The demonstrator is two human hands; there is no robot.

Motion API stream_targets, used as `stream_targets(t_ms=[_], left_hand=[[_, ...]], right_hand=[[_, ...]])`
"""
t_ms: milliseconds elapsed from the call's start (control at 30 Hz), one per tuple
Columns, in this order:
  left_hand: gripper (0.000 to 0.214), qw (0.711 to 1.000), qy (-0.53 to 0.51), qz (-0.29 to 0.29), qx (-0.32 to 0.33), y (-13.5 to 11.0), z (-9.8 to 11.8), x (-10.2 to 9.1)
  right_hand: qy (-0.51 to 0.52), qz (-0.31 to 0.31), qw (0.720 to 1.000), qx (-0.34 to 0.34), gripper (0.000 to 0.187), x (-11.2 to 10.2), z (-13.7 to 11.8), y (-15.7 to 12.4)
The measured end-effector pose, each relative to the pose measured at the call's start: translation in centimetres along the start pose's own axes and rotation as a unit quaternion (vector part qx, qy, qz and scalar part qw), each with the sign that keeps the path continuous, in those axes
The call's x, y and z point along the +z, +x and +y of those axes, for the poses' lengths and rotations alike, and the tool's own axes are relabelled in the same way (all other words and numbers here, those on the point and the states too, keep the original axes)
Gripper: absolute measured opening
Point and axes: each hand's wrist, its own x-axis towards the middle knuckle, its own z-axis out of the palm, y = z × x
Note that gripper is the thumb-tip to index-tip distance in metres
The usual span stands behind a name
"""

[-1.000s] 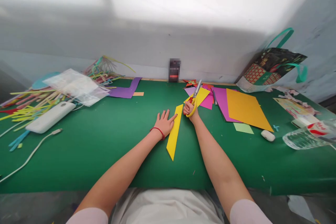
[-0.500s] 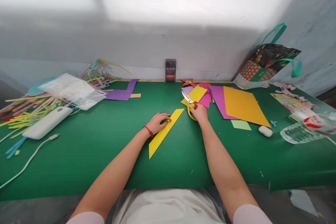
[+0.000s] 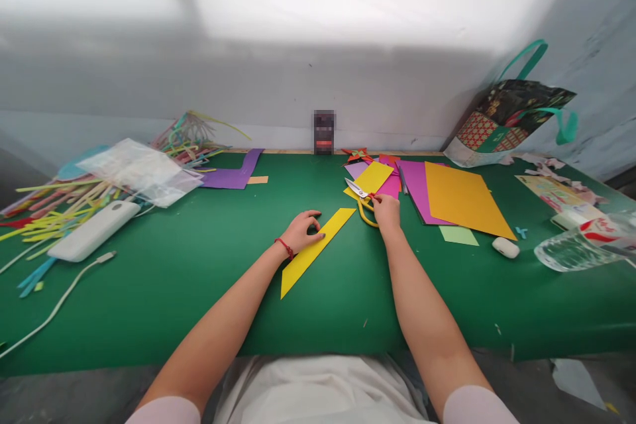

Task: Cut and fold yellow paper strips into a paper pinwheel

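A long yellow paper strip (image 3: 313,255) with slanted ends lies diagonally on the green table. My left hand (image 3: 301,232), with a red cord at the wrist, is over its left edge; the thumb touches the strip and the curved fingers are apart. To the right, my right hand (image 3: 387,212) pinches the yellow-and-red handle of the scissors (image 3: 366,205). Their blades point up and left, close to a small yellow paper piece (image 3: 375,177). The right hand's lower fingers are partly hidden.
Orange sheet (image 3: 464,199) and magenta sheet (image 3: 417,189) lie at right, by a white earbud case (image 3: 505,248) and water bottle (image 3: 561,248). A patterned bag (image 3: 497,126) leans behind. At left are pipe cleaners (image 3: 54,215), a white power bank (image 3: 94,232) and purple paper (image 3: 226,178).
The scissors have tipped flatter, and my right hand has shifted slightly right on the handle. The yellow strip has turned slightly, its upper end moving right. My left hand's fingers have shifted on it.
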Motion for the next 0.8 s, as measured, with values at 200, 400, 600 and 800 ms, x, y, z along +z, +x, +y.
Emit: stream_targets(t_ms=[200, 400, 600, 800], left_hand=[[0.021, 0.969, -0.216, 0.096, -0.072, 0.2, -0.1, -0.4], [0.031, 0.922, -0.32, 0.175, -0.128, 0.5, -0.7, -0.9], [0.054, 0.842, -0.457, 0.249, -0.139, 0.5, -0.5, -1.3], [0.038, 0.865, -0.443, 0.182, -0.15, 0.6, -0.6, -0.8]], right_hand=[[0.097, 0.045, 0.994, -0.023, 0.027, -0.2, -0.3, -0.4], [0.289, -0.163, 0.943, 0.005, 0.021, 2.5, -2.7, -2.6], [0.35, -0.445, 0.821, -0.069, 0.027, 5.0, -4.4, -6.3], [0.366, -0.475, 0.796, -0.087, 0.022, 5.3, -4.7, -7.5]])
